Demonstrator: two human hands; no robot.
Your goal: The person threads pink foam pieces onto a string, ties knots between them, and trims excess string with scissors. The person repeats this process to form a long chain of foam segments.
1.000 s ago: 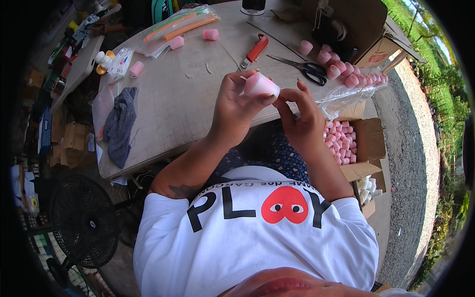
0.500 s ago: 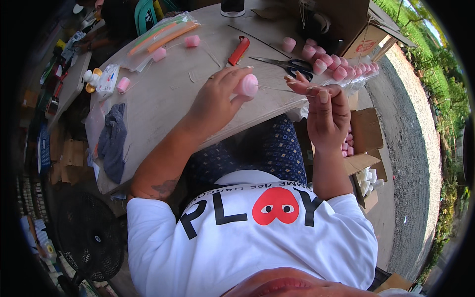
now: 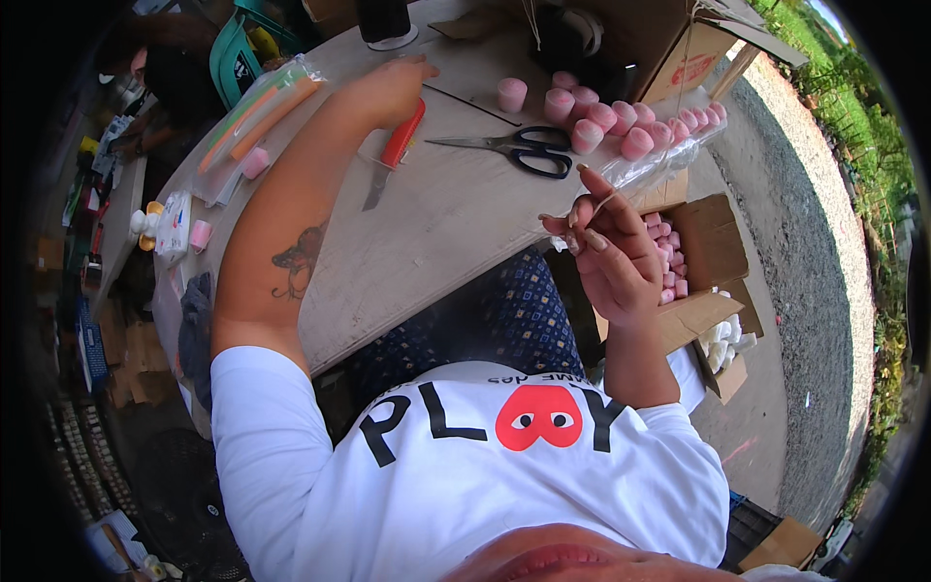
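My left hand [image 3: 388, 89] reaches across the table [image 3: 383, 257] to its far side, beyond a red-handled knife [image 3: 402, 136]. Its fingers point away and are largely hidden, so whether anything is in them does not show. In front of me, my right hand [image 3: 616, 254] is raised near the table's edge, fingertips pinched together, with a thin white string [image 3: 605, 202] across its fingers. Scissors with dark handles [image 3: 524, 150] lie between the hands. Beyond them stand several small pink cylinders [image 3: 585, 136], partly on clear plastic.
A cardboard box [image 3: 713, 238] of pink cylinders is below the table at right, beside white pieces [image 3: 720, 344]. Plastic-bagged orange and green strips [image 3: 257, 116] lie at left. A thin dark rod [image 3: 472, 104] and a large carton [image 3: 693, 68] are at the back.
My left hand has swung away to the far left; the pink cylinder it held is out of sight. The right hand stays raised, fingers now drawn together. The view has shifted somewhat.
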